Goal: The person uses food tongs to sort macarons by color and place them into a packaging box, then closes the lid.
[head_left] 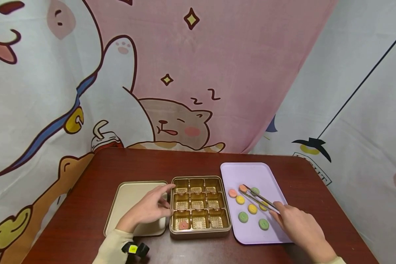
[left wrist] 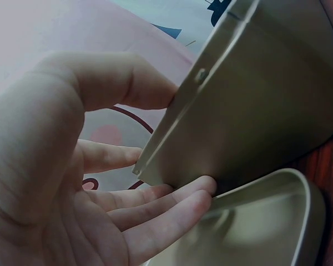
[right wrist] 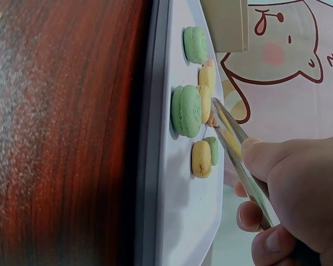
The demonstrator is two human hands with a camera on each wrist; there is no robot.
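My right hand grips metal tweezers over a lilac tray. The tweezer tips are at either side of a pinkish-orange macaron, still among the others; whether they squeeze it I cannot tell. In the right wrist view the tweezers largely hide that macaron. A gold tin with a divided insert stands left of the tray, one pink macaron in its near-left compartment. My left hand touches the tin's left side, fingers spread along the wall in the left wrist view.
Green, yellow and pink macarons lie on the tray, including a green one near its front. A gold lid lies left of the tin, under my left hand. Behind the brown table hangs a cartoon-printed cloth.
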